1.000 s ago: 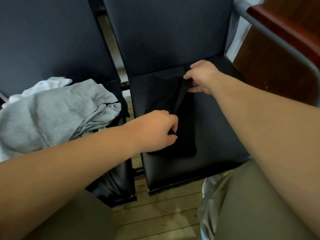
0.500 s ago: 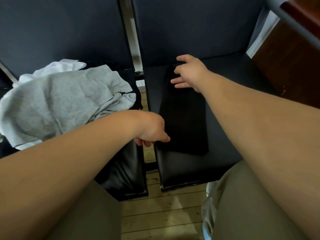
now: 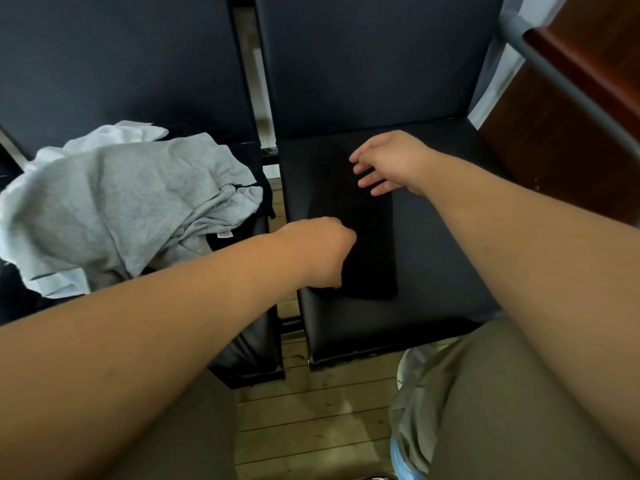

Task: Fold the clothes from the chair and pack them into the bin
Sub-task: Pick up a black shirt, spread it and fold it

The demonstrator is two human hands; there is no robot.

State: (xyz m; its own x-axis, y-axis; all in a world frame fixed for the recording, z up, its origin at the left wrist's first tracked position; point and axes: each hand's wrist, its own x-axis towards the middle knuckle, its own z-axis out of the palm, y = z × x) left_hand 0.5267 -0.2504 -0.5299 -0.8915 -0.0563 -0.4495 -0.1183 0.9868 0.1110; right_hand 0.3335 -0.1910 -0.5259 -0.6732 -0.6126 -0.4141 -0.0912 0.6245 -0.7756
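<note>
The black garment [image 3: 367, 244] is now lying flat as a narrow folded strip on the chair seat [image 3: 443, 237], on the seat's left half; a second ago both hands were pinching up a raised fold of it. The right hand [image 3: 388, 161] is letting go. Its fingers are spreading and holding nothing, over the strip's far end near the back of the seat. The left hand [image 3: 322, 251] is sitting at the strip's left edge, toward the seat's front-left, with its fingers curled under and hidden — whether it is gripping cloth cannot be told.

Judgement: the lengthwise fold is finished, and a crosswise fold is probably coming next.

Left of the seat, on the neighbouring chair [image 3: 249, 355], the grey garment [image 3: 121, 202] and a white garment [image 3: 114, 135] are lying unfolded — much work is remaining. No bin is identifiable.
</note>
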